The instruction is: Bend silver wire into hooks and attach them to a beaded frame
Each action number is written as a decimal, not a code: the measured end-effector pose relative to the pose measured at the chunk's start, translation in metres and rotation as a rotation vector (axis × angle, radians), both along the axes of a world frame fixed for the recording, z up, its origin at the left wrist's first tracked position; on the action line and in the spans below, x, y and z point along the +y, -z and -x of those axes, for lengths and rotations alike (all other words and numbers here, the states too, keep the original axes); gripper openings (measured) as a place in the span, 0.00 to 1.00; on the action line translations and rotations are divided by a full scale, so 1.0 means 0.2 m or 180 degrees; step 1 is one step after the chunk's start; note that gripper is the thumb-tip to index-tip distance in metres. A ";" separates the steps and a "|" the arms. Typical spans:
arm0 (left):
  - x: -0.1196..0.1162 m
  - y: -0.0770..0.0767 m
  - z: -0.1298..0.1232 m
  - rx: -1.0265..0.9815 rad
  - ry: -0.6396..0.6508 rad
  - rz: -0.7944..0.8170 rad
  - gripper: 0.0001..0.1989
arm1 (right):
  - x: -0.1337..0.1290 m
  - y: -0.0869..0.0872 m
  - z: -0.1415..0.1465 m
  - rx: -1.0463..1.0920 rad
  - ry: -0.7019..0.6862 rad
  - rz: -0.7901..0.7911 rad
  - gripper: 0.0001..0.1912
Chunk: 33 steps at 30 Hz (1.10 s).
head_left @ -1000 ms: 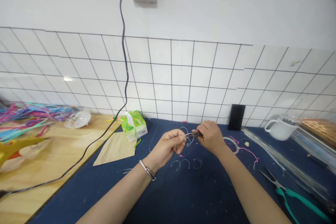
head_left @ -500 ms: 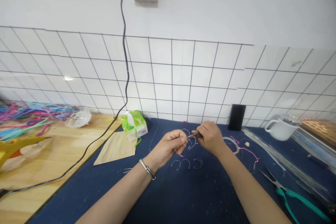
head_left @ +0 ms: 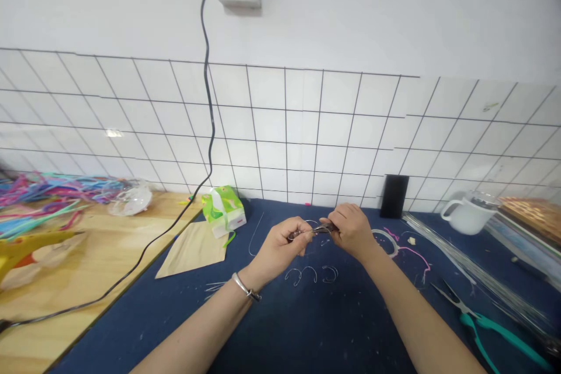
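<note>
Over the dark blue cloth, my left hand pinches a thin metal wire between thumb and fingers. My right hand is closed around a small pair of pliers, mostly hidden by the palm. The pliers' jaws point left and meet the wire at my left fingertips. Just below the hands lie bent wire hooks and another curved wire piece. A longer thin wire rests left of my left hand. Straight short wires lie near my left wrist.
Teal-handled pliers and a bundle of straight wires lie on the right, near a white cup. A black block leans on the tiled wall. A tissue pack stands left. A black cable crosses the wooden board.
The curved wire that hung below the pliers between my hands has turned, and its loop now shows less. My left wrist has rotated slightly; both hands stay close together.
</note>
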<state>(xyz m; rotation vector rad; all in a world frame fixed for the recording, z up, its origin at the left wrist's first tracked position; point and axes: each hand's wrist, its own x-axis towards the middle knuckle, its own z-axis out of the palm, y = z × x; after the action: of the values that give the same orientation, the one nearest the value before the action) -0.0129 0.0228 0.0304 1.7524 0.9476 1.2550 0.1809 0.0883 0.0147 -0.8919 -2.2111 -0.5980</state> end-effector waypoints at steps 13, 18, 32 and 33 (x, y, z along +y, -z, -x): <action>0.00 0.03 0.00 0.0247 -0.0224 -0.0260 0.06 | 0.00 0.01 0.00 -0.0003 -0.0008 -0.0071 0.16; 0.01 0.03 0.00 0.0311 -0.0320 -0.0271 0.06 | 0.00 0.01 0.00 -0.0084 0.0045 -0.0027 0.17; 0.03 0.05 0.00 0.0025 -0.0192 0.0149 0.08 | 0.02 0.03 -0.01 -0.0155 0.0139 0.0502 0.18; 0.04 0.06 0.00 -0.0027 -0.0164 0.0195 0.08 | 0.02 0.03 -0.01 -0.0131 0.0141 0.0602 0.17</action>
<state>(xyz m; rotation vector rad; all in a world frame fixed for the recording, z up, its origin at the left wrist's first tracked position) -0.0125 0.0308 0.0194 1.6837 1.0215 1.2518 0.1822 0.0924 0.0093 -1.0353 -2.3187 -0.4361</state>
